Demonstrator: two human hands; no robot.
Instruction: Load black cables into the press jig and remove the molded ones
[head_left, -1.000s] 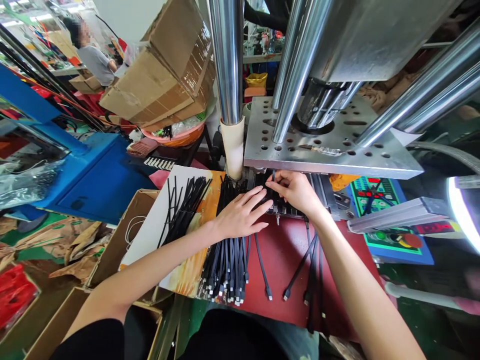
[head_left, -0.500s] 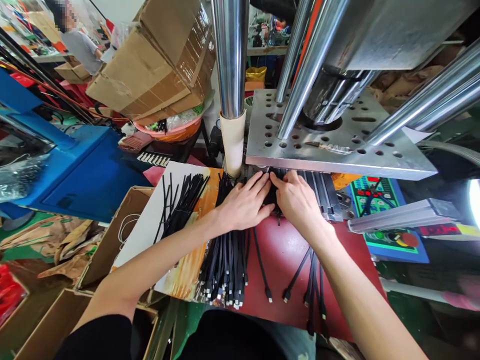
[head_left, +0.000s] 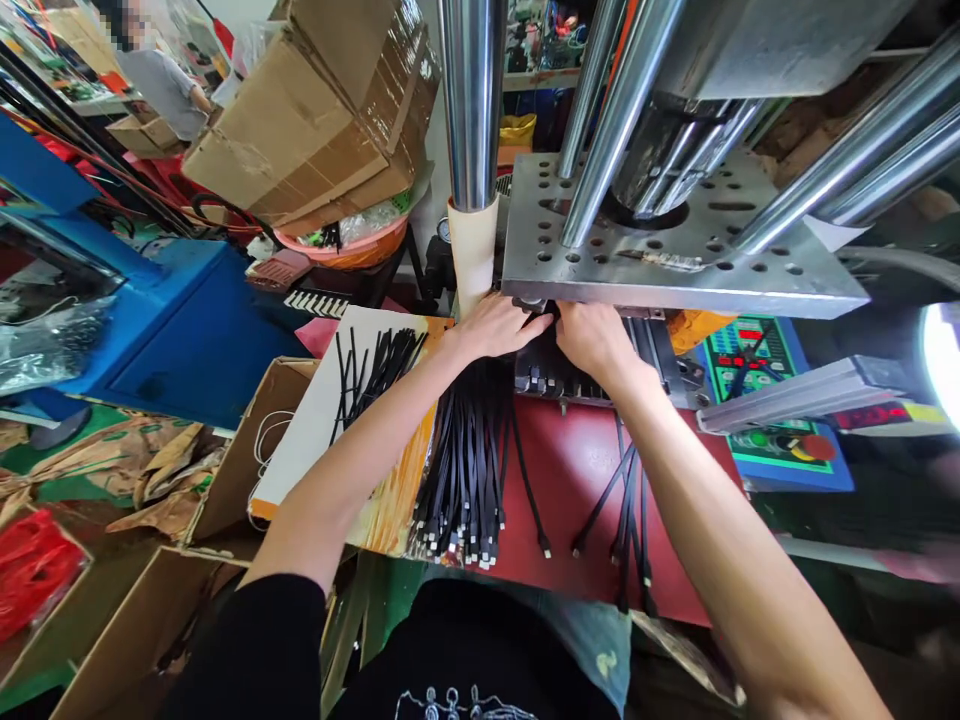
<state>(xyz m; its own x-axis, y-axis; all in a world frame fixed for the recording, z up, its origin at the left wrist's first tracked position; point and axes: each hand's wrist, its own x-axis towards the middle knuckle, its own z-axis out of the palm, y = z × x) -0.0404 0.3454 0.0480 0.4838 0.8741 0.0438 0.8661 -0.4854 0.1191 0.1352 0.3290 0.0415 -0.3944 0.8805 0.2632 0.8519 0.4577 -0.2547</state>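
My left hand [head_left: 495, 328] and my right hand [head_left: 596, 335] reach side by side under the perforated steel press plate [head_left: 675, 255], onto the dark mould block [head_left: 570, 375]. The fingertips of both hands are hidden under the plate's edge; the fingers look stretched forward, pressing on the mould. A thick bundle of black cables [head_left: 469, 455] with silver plugs lies below my left wrist. A few loose black cables [head_left: 626, 500] trail from the mould over the red bench top [head_left: 570, 480] under my right forearm.
A second fan of black cables [head_left: 375, 365] lies on a white and orange card [head_left: 322, 420]. Chrome press columns [head_left: 471, 100] rise ahead. A control panel [head_left: 757, 385] sits right, a blue machine [head_left: 172, 330] left, cardboard boxes [head_left: 315, 110] behind. Another person [head_left: 154, 75] stands far left.
Both hands have pushed forward from the front of the mould to deeper under the steel plate, so their fingertips are now hidden. The view tilted down slightly.
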